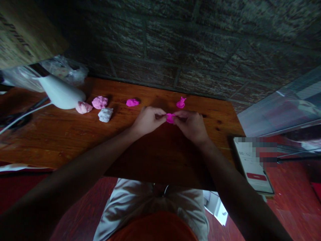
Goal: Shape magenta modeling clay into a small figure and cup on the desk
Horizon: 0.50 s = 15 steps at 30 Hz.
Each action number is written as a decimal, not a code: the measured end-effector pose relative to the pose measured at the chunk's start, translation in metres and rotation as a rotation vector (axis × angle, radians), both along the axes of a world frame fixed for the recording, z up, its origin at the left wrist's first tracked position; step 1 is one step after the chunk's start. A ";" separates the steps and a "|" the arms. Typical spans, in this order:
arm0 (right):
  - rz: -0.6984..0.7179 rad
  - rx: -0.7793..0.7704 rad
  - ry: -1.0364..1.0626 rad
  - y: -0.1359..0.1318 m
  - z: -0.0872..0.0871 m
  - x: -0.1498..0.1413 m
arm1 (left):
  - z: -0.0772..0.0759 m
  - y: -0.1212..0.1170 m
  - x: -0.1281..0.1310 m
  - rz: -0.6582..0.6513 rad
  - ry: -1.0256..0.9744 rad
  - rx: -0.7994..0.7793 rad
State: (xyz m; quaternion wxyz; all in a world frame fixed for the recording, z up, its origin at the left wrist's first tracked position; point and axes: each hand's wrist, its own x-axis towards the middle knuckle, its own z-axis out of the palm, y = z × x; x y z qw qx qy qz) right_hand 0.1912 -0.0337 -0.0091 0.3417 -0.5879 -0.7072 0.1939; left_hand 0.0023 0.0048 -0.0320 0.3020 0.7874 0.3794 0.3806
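Note:
A small flattened piece of bright magenta modelling clay [170, 118] is pinched between my two hands, over the wooden table. My left hand [149, 119] grips its left edge with thumb and forefinger. On the opposite edge, the fingers of my right hand [192, 125] are closed in a like pinch. Just beyond my hands lies a magenta clay figure [181, 102] with thin points at its top. Another magenta lump [132, 102] rests to the left. Farther left sit a white clay lump [105, 114] and two pale pink lumps, one nearer the middle [99, 102] and one by the lamp [84, 107].
A white lamp-like object [61, 92] with a cable stands at the left, near clear plastic wrapping [65, 70]. Dark scissors-like handles [17, 120] lie beside it. The stone-patterned wall [160, 50] borders the table's back. A phone or tablet [253, 167] lies at the right edge.

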 end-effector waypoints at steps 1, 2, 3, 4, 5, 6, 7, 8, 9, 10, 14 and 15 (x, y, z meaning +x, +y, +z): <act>0.000 0.008 -0.013 0.000 0.000 0.000 | 0.000 0.000 0.000 0.000 0.000 0.008; 0.000 0.014 -0.027 0.000 0.000 0.000 | 0.000 0.000 0.000 -0.004 -0.003 0.016; 0.001 0.019 -0.043 0.000 0.000 0.000 | -0.001 0.000 0.000 -0.011 -0.008 0.024; 0.002 0.023 -0.058 0.000 0.000 0.000 | -0.001 0.000 0.000 -0.021 -0.010 0.031; 0.004 0.026 -0.074 0.001 0.000 0.000 | -0.001 0.000 0.000 -0.031 -0.010 0.038; 0.010 0.029 -0.089 0.001 0.000 0.001 | -0.002 0.000 0.000 -0.041 -0.005 0.046; 0.015 0.031 -0.103 0.001 0.000 0.001 | -0.002 0.000 -0.001 -0.048 0.004 0.054; 0.023 0.034 -0.113 0.002 -0.001 0.001 | -0.002 0.000 -0.001 -0.051 0.016 0.063; 0.032 0.037 -0.119 0.002 -0.001 0.002 | -0.001 0.001 -0.001 -0.049 0.029 0.073; 0.040 0.041 -0.121 0.002 -0.001 0.002 | -0.001 0.001 -0.002 -0.047 0.048 0.081; 0.045 0.064 -0.106 0.003 -0.005 0.003 | 0.003 -0.001 -0.002 -0.040 0.150 0.103; 0.045 0.073 -0.107 0.003 -0.006 0.003 | 0.004 -0.001 -0.002 -0.039 0.173 0.107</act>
